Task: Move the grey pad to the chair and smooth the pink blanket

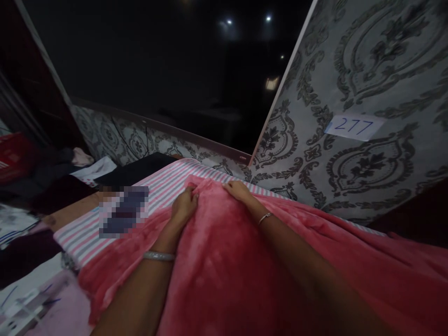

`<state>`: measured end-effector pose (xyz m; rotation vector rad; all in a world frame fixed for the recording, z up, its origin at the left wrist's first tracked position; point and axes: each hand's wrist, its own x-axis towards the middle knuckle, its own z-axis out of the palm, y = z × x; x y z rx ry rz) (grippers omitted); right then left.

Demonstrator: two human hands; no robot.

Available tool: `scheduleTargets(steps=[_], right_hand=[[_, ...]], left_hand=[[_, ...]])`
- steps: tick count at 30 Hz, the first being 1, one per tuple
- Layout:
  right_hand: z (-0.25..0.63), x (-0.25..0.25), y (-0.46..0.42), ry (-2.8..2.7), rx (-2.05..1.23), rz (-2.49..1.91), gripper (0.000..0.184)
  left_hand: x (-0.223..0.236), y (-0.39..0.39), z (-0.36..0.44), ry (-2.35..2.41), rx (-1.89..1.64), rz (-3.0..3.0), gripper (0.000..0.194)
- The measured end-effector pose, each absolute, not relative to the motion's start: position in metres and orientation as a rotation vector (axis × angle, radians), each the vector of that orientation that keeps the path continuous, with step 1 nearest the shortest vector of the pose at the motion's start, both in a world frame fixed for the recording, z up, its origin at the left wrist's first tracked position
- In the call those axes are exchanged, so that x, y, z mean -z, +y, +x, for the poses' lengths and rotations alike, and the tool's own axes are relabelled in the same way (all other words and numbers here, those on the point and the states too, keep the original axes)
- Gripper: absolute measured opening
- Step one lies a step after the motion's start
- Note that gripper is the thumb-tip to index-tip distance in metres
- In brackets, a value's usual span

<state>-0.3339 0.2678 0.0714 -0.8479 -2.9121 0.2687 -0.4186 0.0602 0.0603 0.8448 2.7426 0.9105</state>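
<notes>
A red plush blanket [224,252] spreads over a pink, grey and white striped cover [168,179] and fills the lower part of the view. Both my arms reach forward across it. My left hand [184,205] is closed on the blanket's far edge, with a grey bangle around that wrist. To its right, my right hand [238,190] pinches the same edge, and a thin bracelet circles that wrist. Between the two hands the cloth bunches into a raised fold. A blurred-out dark item [124,212] lies on the stripes, left of my left hand.
Behind the striped cover a large dark screen [157,65] reflects several lights. Patterned wallpaper [378,60] bears a paper label [355,127] reading 277. At the left are a dark cloth [140,169], a red bag-like item [16,156] and a white power strip [26,312].
</notes>
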Motion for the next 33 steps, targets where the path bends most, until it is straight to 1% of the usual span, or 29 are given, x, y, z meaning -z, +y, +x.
scheduleTargets(steps=[3,6,13,18,21,25,33], right_hand=[[-0.355,-0.077,0.259,-2.889,-0.288,-0.805,0.037],[-0.364,-0.074,0.255,-2.791,-0.261,-0.811,0.04],[-0.371,-0.047,0.256,-2.815,-0.328,-0.836,0.035],[-0.359,-0.06,0.268,-2.818,-0.394,-0.779,0.031],[-0.324,-0.07,0.287,-2.791,-0.41,-0.784,0.03],[-0.243,-0.073,0.311,-2.744,-0.403,-0.849,0.034],[-0.068,-0.05,0.338,-2.612,-0.368,-0.86,0.032]], left_hand=[[-0.064,0.058,-0.412,2.788,-0.954,0.863,0.041],[-0.065,0.056,-0.407,2.898,-1.002,0.905,0.042],[-0.057,0.06,-0.419,2.832,-0.676,0.82,0.041],[-0.058,0.062,-0.422,2.863,-0.638,0.85,0.047],[-0.063,0.062,-0.42,2.877,-0.592,0.849,0.048],[-0.07,0.063,-0.417,2.897,-0.539,0.892,0.049],[-0.076,0.065,-0.418,2.897,-0.469,0.895,0.053]])
